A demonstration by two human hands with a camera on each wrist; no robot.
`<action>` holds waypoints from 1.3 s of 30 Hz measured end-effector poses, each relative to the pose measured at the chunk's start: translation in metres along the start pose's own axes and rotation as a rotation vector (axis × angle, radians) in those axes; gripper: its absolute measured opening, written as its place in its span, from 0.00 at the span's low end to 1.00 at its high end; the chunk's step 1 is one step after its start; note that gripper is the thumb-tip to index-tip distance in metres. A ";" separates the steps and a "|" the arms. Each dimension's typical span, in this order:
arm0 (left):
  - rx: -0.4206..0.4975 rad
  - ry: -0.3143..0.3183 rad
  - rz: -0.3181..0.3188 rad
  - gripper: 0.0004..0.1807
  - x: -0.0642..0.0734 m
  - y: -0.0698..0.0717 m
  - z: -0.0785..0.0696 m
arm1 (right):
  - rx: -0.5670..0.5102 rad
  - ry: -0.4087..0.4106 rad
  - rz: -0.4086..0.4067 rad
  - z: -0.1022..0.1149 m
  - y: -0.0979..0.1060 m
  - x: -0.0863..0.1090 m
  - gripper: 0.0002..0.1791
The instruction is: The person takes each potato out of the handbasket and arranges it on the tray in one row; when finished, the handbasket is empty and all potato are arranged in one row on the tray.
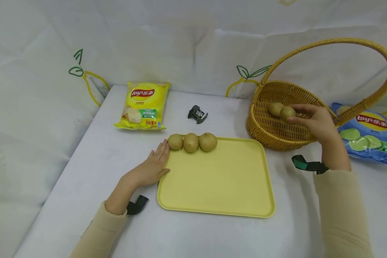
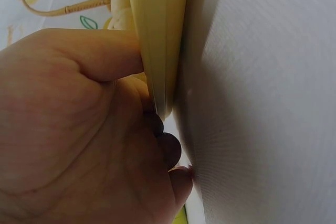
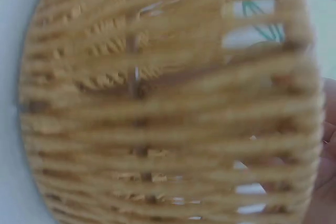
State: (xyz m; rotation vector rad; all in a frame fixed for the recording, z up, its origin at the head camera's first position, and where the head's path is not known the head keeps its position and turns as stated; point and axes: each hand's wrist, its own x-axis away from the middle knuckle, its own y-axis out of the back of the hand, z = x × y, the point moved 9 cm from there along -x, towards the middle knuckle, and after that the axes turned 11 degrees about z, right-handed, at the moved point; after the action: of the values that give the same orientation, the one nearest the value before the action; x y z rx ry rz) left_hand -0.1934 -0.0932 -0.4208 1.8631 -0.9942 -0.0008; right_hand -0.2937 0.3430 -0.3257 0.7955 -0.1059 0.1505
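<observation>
My right hand (image 1: 316, 120) reaches into the wicker basket (image 1: 261, 130) and pinches a potato (image 1: 287, 114) between thumb and fingers. Another potato (image 1: 275, 109) lies right beside it in the basket. In the right wrist view the basket's woven wall (image 3: 157, 124) fills most of the picture and hides the grip. My left hand (image 1: 151, 165) rests against the left edge of the yellow tray (image 1: 213, 182), fingers extended, with the thumb (image 2: 113, 53) on the rim. Three potatoes (image 1: 191, 142) sit in a row along the tray's far left edge.
A yellow Lay's chip bag (image 1: 144, 107) lies at the back left, and a small dark crumpled object (image 1: 197, 114) behind the tray. Right of the basket is a blue Lay's bag (image 1: 369, 134). The basket's tall handle (image 1: 329, 42) arches above my right hand.
</observation>
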 end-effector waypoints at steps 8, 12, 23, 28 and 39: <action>-0.003 0.001 -0.002 0.40 0.001 0.000 -0.001 | -0.128 0.107 -0.091 0.019 -0.002 0.015 0.27; -0.002 0.006 -0.003 0.40 0.001 0.000 -0.001 | -0.242 0.198 -0.138 0.034 -0.005 0.021 0.24; -0.001 -0.005 -0.008 0.40 0.002 0.001 -0.003 | -0.610 0.501 -0.136 0.070 -0.020 0.035 0.22; 0.001 -0.008 -0.004 0.40 0.002 0.002 -0.004 | -0.660 0.604 -0.084 0.087 -0.031 0.042 0.22; -0.005 -0.001 0.001 0.40 0.000 0.000 -0.002 | -0.697 0.613 0.019 0.104 -0.067 0.044 0.22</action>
State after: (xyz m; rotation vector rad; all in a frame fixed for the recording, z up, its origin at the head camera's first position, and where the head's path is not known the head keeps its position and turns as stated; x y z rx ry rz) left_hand -0.1926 -0.0919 -0.4192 1.8580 -0.9948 -0.0032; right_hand -0.2429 0.2262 -0.2932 0.0304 0.3992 0.3459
